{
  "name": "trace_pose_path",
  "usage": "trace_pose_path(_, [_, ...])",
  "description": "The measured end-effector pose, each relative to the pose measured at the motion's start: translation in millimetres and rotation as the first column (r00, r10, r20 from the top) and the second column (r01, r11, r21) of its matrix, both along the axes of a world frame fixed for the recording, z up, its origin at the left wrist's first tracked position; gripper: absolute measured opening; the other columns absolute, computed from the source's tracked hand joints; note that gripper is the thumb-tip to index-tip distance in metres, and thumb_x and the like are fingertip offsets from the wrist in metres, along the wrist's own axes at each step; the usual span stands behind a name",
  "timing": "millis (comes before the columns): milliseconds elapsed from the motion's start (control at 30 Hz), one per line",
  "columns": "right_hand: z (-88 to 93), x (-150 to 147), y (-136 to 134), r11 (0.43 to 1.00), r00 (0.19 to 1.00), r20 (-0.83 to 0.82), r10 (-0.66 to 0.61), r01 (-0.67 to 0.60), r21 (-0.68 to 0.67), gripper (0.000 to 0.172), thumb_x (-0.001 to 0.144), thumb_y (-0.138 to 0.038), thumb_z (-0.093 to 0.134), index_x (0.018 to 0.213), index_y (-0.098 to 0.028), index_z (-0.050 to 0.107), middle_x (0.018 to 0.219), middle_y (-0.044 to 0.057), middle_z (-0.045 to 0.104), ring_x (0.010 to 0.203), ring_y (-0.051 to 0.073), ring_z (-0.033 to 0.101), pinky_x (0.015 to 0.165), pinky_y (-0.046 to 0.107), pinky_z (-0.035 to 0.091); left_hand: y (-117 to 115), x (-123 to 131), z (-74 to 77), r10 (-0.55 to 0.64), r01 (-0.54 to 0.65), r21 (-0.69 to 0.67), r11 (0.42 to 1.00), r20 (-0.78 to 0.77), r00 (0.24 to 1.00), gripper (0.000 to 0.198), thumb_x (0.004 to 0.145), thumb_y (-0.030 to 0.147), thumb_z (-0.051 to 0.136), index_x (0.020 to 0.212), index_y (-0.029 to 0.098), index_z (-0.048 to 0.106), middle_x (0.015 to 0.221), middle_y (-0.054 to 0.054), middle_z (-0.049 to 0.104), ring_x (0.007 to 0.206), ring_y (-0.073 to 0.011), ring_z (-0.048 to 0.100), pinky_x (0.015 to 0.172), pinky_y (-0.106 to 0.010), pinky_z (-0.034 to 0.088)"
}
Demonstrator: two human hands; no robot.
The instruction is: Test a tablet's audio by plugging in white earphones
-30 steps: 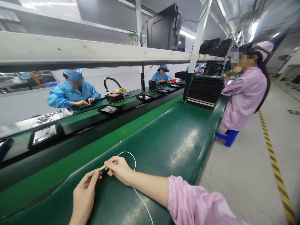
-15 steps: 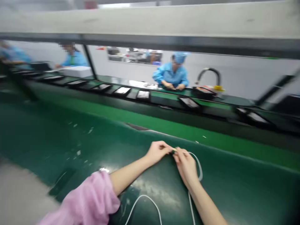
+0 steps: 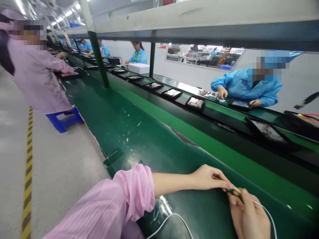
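My left hand (image 3: 211, 178) reaches across the green work surface (image 3: 189, 204), with thumb and finger pinched on one end of a small yellowish strip-like piece (image 3: 237, 190). On the piece's other end, the fingertips of my right hand (image 3: 250, 212) are closed. A thin white cable (image 3: 271, 217) comes out from behind my right fingers and curves down out of view. Another stretch of white cable (image 3: 171, 215) loops on the surface below my left forearm. What the piece exactly is, and whether the cable joins it, I cannot make out.
Beyond the surface, a row of black trays (image 3: 195, 103) lines the conveyor. A co-worker in blue (image 3: 249, 88) works opposite. Another person in pink (image 3: 37, 76) sits far left near a blue stool (image 3: 63, 119). White scraps (image 3: 127, 139) lie on the green surface. A beam (image 3: 199, 20) crosses overhead.
The view has swung left, so my hands now appear lower and further right. Both still pinch the yellowish piece. The co-worker opposite now has one hand over small parts beside a tray.
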State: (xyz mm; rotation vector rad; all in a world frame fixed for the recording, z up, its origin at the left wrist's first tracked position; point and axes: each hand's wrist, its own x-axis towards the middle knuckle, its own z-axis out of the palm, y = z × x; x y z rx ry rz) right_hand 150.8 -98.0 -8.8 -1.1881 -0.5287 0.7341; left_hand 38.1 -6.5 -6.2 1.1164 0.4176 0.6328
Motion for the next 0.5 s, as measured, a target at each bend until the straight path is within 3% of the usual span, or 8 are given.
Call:
trace_pose_path(133, [-1.3, 1.4, 3.3, 1.000, 1.000, -0.001, -0.020, 0.020, -0.012, 0.055, 0.050, -0.054, 0.093, 0.075, -0.015, 0.063, 0.080, 0.007, 0.062, 0.061, 0.014, 0.055, 0.052, 0.025, 0.052, -0.3, 0.7, -1.8, -0.009, 0.009, 0.043, 0.999, 0.004, 1.000, 0.042, 0.064, 0.042, 0.080, 0.087, 0.008, 0.072, 0.084, -0.006, 0.070, 0.089, -0.0205, 0.066, 0.096, -0.039, 0.047])
trace_pose_path(333, [3.5, -3.7, 1.0, 0.987, 0.992, -0.019, -0.122, 0.119, -0.107, 0.069, 0.030, -0.054, 0.098, 0.073, -0.015, 0.060, 0.067, 0.002, 0.062, 0.057, 0.010, 0.055, 0.061, 0.020, 0.056, -0.7, 0.1, 0.1, 0.002, -0.001, 0.053, 0.999, -0.019, 1.000, 0.041, 0.064, 0.039, 0.080, 0.089, 0.008, 0.072, 0.088, -0.008, 0.071, 0.089, -0.0201, 0.065, 0.095, -0.037, 0.048])
trace_pose_path(500, [7.9, -8.3, -0.8, 0.992, 0.996, 0.015, -0.093, 0.094, -0.078, 0.063, 0.038, -0.055, 0.097, 0.063, -0.015, 0.055, 0.053, -0.004, 0.052, 0.048, 0.006, 0.048, 0.060, 0.017, 0.055, -2.1, 0.8, -0.2, 0.007, -0.004, 0.094, 0.996, -0.041, 0.999, 0.035, 0.068, 0.036, 0.077, 0.088, 0.008, 0.071, 0.087, -0.008, 0.071, 0.084, -0.0182, 0.064, 0.093, -0.037, 0.049])
